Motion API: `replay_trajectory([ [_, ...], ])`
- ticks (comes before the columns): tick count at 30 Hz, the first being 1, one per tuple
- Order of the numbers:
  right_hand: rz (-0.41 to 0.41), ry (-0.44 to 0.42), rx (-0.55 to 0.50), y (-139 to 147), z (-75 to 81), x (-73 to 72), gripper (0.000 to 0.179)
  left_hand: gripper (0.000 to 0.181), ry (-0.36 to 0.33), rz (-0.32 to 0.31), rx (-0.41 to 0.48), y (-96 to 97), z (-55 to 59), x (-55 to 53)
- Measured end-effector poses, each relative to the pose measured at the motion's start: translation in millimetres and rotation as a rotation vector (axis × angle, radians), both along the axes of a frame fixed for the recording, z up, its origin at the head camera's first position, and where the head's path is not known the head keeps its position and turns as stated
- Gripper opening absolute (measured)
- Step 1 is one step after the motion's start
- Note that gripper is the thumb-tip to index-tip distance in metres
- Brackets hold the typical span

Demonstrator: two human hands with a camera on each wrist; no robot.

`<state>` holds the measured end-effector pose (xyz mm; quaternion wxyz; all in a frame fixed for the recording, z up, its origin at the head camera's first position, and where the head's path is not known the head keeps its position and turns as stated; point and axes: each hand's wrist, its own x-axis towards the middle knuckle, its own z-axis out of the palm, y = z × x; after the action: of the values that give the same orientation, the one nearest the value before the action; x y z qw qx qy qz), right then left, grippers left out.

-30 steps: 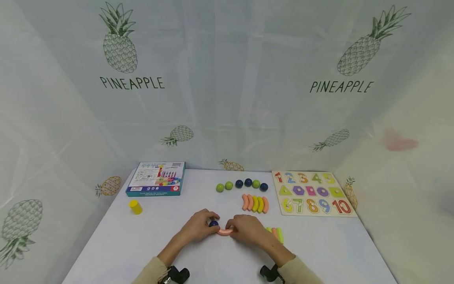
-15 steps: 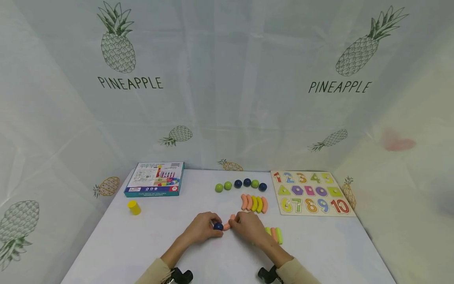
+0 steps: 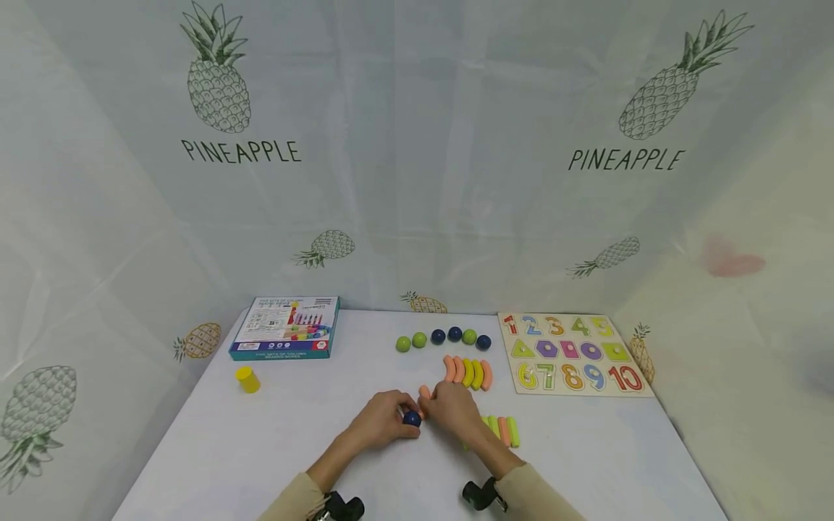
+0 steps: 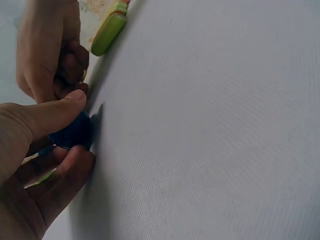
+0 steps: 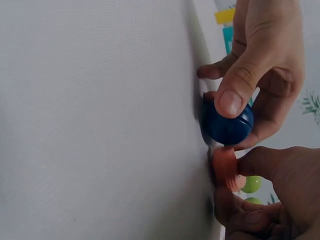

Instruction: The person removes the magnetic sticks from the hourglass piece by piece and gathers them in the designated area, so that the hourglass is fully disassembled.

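In the head view my left hand (image 3: 381, 421) holds a dark blue ball (image 3: 412, 418) between thumb and fingers, low at the table. My right hand (image 3: 456, 411) pinches a curved orange piece (image 3: 425, 391), mostly covered by its fingers. Seen from the right wrist, the blue ball (image 5: 226, 126) has a groove on its side, and the end of the orange piece (image 5: 225, 167) is right at it. The left wrist view shows the blue ball (image 4: 74, 131) under the left thumb, with the right hand (image 4: 47, 55) close beyond.
Behind the hands lie a row of green and blue balls (image 3: 438, 336) and several curved orange and yellow pieces (image 3: 468, 373). Straight green and orange sticks (image 3: 504, 431) lie by the right forearm. A number board (image 3: 578, 354) is at right; a box (image 3: 287, 329) and yellow cylinder (image 3: 247, 379) at left.
The left hand has moved right with the blue ball. The curved orange piece has turned from lying crosswise to pointing away from the person, with the right hand keeping hold of it.
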<state>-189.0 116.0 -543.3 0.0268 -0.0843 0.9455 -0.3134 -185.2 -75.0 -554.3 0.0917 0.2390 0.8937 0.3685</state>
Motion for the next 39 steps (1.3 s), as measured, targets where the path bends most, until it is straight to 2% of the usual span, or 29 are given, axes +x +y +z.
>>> replay_trajectory([
  [6,-0.02,-0.033,-0.028,4.8,3.9,-4.1,0.03,0.031,0.001,0.01,-0.01,-0.8,0.0,-0.7],
  [9,-0.051,-0.03,-0.015,15.3,11.0,-8.9,0.031,0.033,-0.007,0.047,-0.007,-9.2,2.6,-6.2],
  [12,-0.112,-0.041,-0.009,35.2,22.0,-16.5,0.03,0.037,-0.01,0.105,0.006,-22.8,8.8,-18.8],
  [15,-0.194,-0.065,-0.002,60.7,33.2,-24.3,0.028,0.038,-0.003,0.19,0.017,-36.7,16.5,-36.4],
  [18,-0.265,-0.088,0.014,85.3,37.6,-31.0,0.03,0.037,0.019,0.279,0.02,-46.7,20.7,-54.0],
  [22,-0.317,-0.108,0.033,110.6,34.0,-35.5,0.032,0.035,0.063,0.358,0.014,-52.1,18.3,-73.3],
  [27,-0.348,-0.117,0.068,124.8,25.4,-36.7,0.037,0.035,0.08,0.407,0.002,-50.6,11.0,-89.6],
  [30,-0.349,-0.135,0.083,127.5,21.9,-37.0,0.042,0.035,0.082,0.429,0.0,-47.5,7.4,-96.7],
  [35,-0.335,-0.155,0.104,128.1,19.9,-38.8,0.039,0.036,0.064,0.47,0.002,-40.2,5.6,-105.7],
  [39,-0.336,-0.169,0.113,126.5,18.4,-40.9,0.04,0.036,0.063,0.47,0.007,-35.2,3.7,-108.7],
])
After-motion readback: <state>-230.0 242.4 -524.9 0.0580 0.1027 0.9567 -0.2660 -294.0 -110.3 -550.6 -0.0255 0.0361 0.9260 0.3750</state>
